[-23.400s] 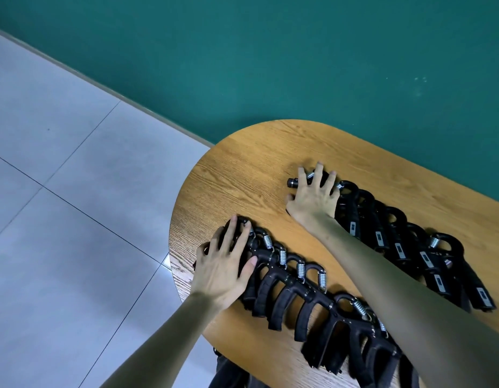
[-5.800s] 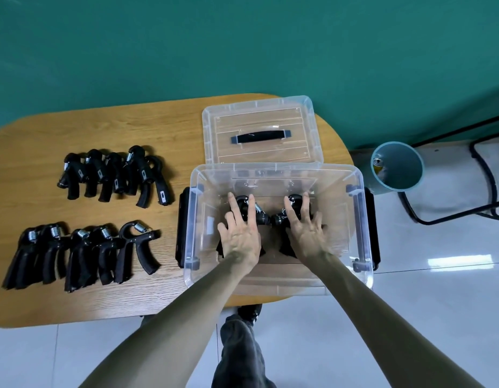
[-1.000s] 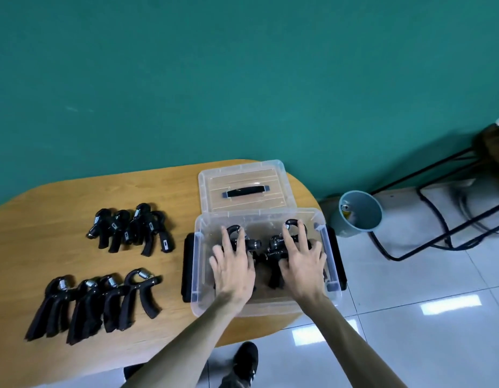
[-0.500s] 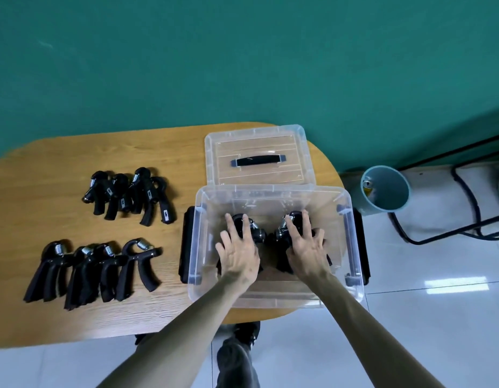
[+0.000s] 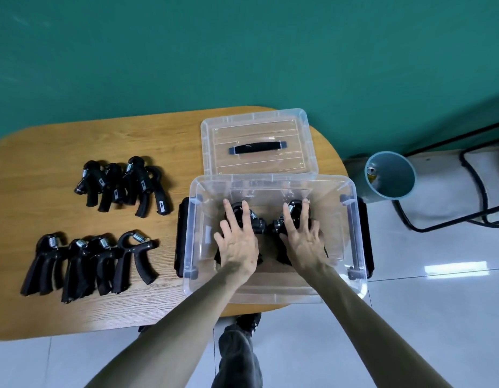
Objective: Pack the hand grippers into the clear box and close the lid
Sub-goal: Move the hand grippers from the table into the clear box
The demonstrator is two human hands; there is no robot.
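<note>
Pressing flat, both hands (image 5: 238,245) (image 5: 305,242) cover grippers (image 5: 256,222) inside the clear box (image 5: 354,233).

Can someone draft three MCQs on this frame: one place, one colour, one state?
1. Where does the lid lie?
A. On the box
B. On the table, behind the box
C. On the floor

2. What colour is the bin beside the table?
A. Red
B. White
C. Teal

3. What state is the clear box in?
A. Open, both hands inside
B. Closed and latched
C. Tipped on its side

Answers:
1. B: the lid rests flat on the wood at the box's far edge, handle up.
2. C: the round bin on the floor at right is teal.
3. A: the box has no lid on, and the left hand and right hand lie flat on hand grippers at its bottom.
</note>
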